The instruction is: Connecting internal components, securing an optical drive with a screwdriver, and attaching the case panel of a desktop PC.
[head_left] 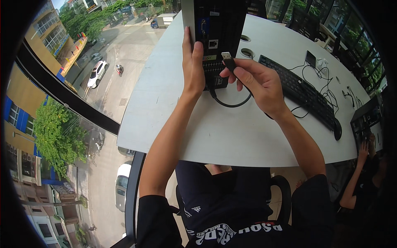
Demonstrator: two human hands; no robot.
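Note:
A black computer tower (225, 25) stands upright on the white table, its port side turned toward me. My left hand (193, 68) lies against the tower's left edge, fingers stretched along the side panel and thumb over the rear face. In front of the ports, my right hand (260, 84) pinches a USB plug (227, 59) with a black housing, its metal end pointing up and apart from the tower. A black cable (231, 106) is plugged in low on the tower and loops right below my right hand.
To the right lie a black keyboard (297, 91), a mouse (338, 129) and tangled thin cables (326, 89). A phone (310, 58) rests farther back, near round table holes (247, 52). At far right, another person's hands (364, 149) touch a second tower (368, 118). A window borders the table's left.

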